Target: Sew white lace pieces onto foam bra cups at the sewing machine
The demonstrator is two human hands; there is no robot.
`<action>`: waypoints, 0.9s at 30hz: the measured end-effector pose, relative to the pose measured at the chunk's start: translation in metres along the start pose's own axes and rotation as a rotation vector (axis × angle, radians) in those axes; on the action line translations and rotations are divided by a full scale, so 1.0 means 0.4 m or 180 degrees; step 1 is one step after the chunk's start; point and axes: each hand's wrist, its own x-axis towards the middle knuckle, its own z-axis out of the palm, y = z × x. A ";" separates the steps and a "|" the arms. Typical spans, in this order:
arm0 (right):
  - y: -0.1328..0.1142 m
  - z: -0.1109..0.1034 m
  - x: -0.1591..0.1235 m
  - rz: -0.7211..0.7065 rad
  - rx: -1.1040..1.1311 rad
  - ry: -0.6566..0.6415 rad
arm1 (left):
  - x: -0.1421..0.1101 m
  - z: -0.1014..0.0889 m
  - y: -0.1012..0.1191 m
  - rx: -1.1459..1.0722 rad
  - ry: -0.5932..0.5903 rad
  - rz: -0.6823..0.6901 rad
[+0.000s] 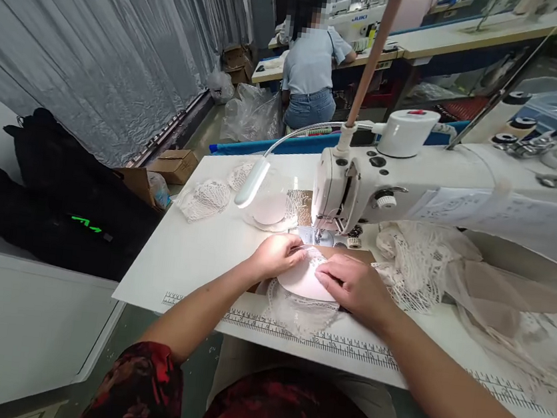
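Note:
A pale pink bra cup (300, 280) with lace fabric (299, 313) under its near edge lies in front of the sewing machine's needle area (323, 233). My left hand (276, 257) is closed on the cup's far left edge, thumb and fingers pinched together close to the presser foot. On the right side of the cup, my right hand (357, 286) grips the edge with bent fingers, the thumb side resting on the pad. Part of the cup is hidden beneath both hands.
Lace cup pieces (208, 199) and another pale cup (267, 209) lie at the table's left. A lamp (252, 182) hangs over them. Lace fabric (423, 266) is heaped under the machine arm (442, 181). A printed ruler (343, 347) runs along the near edge. A co-worker (311, 62) sits beyond.

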 end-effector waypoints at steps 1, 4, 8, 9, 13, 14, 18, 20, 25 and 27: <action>0.000 0.001 0.003 0.0013 -0.0101 -0.0024 | 0.006 -0.001 0.001 0.0239 0.0075 0.0047; 0.000 0.006 0.008 0.0086 -0.0261 -0.0024 | 0.007 -0.008 0.011 0.0857 0.0341 0.0052; 0.005 0.012 0.008 0.0085 -0.0373 -0.0039 | -0.028 -0.013 0.038 0.1343 0.0558 0.0606; 0.007 0.014 0.008 0.0083 -0.0416 -0.0016 | -0.037 -0.009 0.044 0.1396 0.0471 0.0812; 0.017 0.026 0.008 0.0170 -0.0621 0.0123 | -0.049 0.019 0.045 0.1400 0.0190 0.1172; 0.019 0.030 0.009 0.0218 -0.0700 0.0118 | -0.046 0.025 0.041 0.1407 0.0187 0.1187; 0.021 0.037 0.014 0.0377 -0.1024 -0.0024 | -0.030 0.029 0.023 0.1390 0.0155 0.1210; 0.019 0.037 0.015 0.0401 -0.1114 -0.0084 | -0.023 0.025 0.013 0.1336 0.0174 0.1235; 0.014 0.036 0.015 0.0484 -0.1233 -0.0113 | -0.007 0.022 -0.012 0.1177 0.0081 0.1315; 0.012 0.036 0.016 0.0526 -0.1275 -0.0128 | 0.001 0.022 -0.021 0.1099 0.0006 0.1294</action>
